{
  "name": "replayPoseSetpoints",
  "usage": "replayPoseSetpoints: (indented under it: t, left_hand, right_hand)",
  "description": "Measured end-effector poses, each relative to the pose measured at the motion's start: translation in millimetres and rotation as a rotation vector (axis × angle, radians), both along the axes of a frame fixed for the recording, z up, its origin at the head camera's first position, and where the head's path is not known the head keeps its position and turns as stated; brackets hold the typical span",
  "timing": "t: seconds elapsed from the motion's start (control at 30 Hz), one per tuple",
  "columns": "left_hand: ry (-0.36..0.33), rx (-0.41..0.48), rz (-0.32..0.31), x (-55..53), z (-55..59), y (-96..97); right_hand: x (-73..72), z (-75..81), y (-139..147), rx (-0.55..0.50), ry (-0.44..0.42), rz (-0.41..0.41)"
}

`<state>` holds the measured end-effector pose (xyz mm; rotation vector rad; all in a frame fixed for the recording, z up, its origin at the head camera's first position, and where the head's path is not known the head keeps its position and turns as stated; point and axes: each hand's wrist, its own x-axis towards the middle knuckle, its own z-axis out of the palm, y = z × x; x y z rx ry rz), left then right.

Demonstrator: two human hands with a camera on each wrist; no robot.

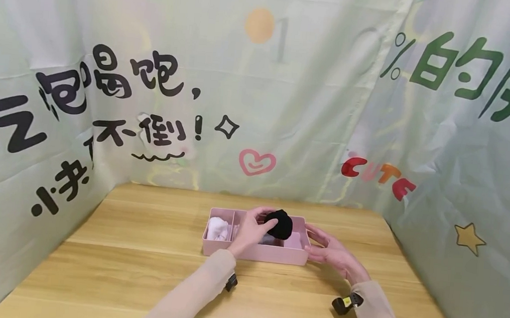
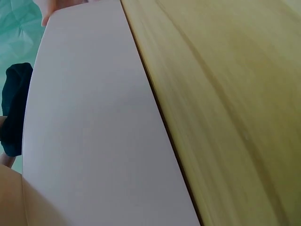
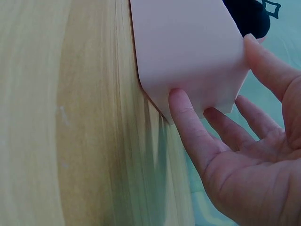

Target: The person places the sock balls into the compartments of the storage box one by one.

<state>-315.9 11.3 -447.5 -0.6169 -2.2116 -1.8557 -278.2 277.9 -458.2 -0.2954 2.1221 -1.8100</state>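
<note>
A pink box (image 1: 252,252) with compartments sits on the table. Over its middle-right part, my left hand (image 1: 251,230) pinches a black rolled-up sock (image 1: 280,225) between thumb and fingers, above the rim. In the left wrist view the dark sock (image 2: 16,106) shows past the box's long side wall (image 2: 94,117). The left compartment holds a white bundled sock (image 1: 218,228); something greyish (image 1: 268,240) lies below my left hand, partly hidden. My right hand (image 1: 335,252) rests its spread, fairly straight fingertips (image 3: 178,99) against the box's right end, with the thumb at its upper edge.
The wooden table (image 1: 137,279) extends around the box on all sides. Printed cloth walls (image 1: 286,106) stand behind and at both sides. A black camera (image 1: 347,303) is strapped at my right wrist, and another (image 1: 231,282) at my left.
</note>
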Motion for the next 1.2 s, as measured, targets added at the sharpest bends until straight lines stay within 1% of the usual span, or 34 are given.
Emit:
replayPoseSetpoints:
  t: [0.1,0.17,0.4,0.57,0.77,0.93,1.03,1.13,1.2]
  left_hand:
    - [0.009,0.0,0.017,2.5,-0.6,5.4]
    - [0.016,0.002,0.018,2.7,-1.4,9.2]
    - [0.021,0.02,0.002,0.1,-1.1,20.2]
    - [0.017,0.005,-0.011,0.7,0.8,27.8]
    - [0.036,-0.082,-0.014,2.3,1.4,35.7]
    - [0.065,-0.173,0.025,4.4,-0.4,38.4]
    - [0.075,-0.22,0.051,4.8,-1.3,39.1]
    - [0.088,-0.25,0.052,5.0,-1.5,39.7]
    - [0.091,-0.248,0.049,4.4,-1.7,39.6]
  right_hand:
    - [-0.7,-1.2,-1.1,-0.01,-0.013,-0.004]
    - [-1.4,-1.2,-1.4,-0.008,-0.009,0.001]
    - [-1.1,1.6,-0.6,-0.009,-0.008,0.016]
    - [-1.7,1.5,0.0,-0.015,-0.006,0.033]
    - [-2.8,0.3,0.0,-0.032,-0.007,0.032]
    - [-3.1,-1.6,-0.3,-0.061,-0.017,0.041]
    - [-3.2,-2.6,-0.3,-0.058,-0.017,0.043]
    - [-3.0,-3.0,-0.4,-0.061,-0.008,0.04]
    - [-2.7,-2.6,-0.5,-0.064,-0.003,0.043]
